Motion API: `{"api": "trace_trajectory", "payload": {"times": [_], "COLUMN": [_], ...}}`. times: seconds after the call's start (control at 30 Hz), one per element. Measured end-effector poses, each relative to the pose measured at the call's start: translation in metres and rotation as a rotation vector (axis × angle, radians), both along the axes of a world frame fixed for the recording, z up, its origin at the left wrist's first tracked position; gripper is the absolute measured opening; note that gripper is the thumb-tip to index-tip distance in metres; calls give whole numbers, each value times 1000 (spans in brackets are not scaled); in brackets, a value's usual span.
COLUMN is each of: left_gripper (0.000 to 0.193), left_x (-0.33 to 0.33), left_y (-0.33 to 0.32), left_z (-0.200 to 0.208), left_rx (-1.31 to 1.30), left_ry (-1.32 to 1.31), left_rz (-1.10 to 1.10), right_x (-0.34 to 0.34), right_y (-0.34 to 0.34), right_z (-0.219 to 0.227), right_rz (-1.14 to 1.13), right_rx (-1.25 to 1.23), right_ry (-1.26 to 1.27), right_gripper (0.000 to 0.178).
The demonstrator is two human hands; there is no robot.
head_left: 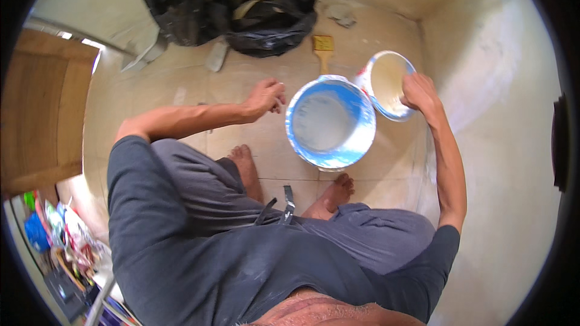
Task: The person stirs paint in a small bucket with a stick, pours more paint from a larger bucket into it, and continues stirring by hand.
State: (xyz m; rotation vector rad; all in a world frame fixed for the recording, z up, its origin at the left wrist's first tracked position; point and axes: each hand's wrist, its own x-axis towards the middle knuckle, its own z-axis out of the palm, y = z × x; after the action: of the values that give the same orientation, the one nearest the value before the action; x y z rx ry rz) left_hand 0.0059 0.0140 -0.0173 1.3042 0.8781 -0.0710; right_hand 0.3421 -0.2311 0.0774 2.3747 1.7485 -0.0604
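A large bucket (362,145), smeared blue and white inside, stands on the floor in front of my feet with a whitish liquid (323,122) in it. Beyond its right side is a smaller white bucket (377,63), tilted, with a cream-coloured inside. My right hand (421,92) is closed over that bucket's right rim, its fingertips partly hidden. Just left of the large bucket, my left hand (267,98) hovers empty, fingers loosely bent and apart. A flat brush (324,49) with a yellow label lies behind the large bucket.
Two black plastic bags (263,18) (181,12) sit by the far wall. A pale scraper-like piece (216,56) and a crumpled scrap (342,15) lie near them. A bare wall (495,145) rises at right. At left are a wooden panel (45,108) and piled household items (72,235).
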Motion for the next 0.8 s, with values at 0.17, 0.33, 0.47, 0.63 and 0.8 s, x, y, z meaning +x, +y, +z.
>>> {"api": "trace_trajectory", "payload": {"times": [0.17,0.33,0.47,0.63,0.8], "left_gripper": [27,27,28,28,28], "left_x": [-1,-4,-6,0,-4], "left_y": [-1,0,0,-3,-6], "left_z": [2,7,-1,1,3], "left_rx": [-14,8,-1,1,5], "left_ry": [-18,-4,0,-30,-21], "left_rz": [10,1,18,36,56], "right_x": [-10,2,-9,-9,1], "right_y": [20,17,15,28,28], "right_z": [7,-8,13,17,-8], "right_rz": [-44,-65,-29,-27,-48], "right_rx": [98,148,-124,-77,90], "right_ry": [230,-118,-45,227,6], "right_gripper": [13,11,11,10,11]}}
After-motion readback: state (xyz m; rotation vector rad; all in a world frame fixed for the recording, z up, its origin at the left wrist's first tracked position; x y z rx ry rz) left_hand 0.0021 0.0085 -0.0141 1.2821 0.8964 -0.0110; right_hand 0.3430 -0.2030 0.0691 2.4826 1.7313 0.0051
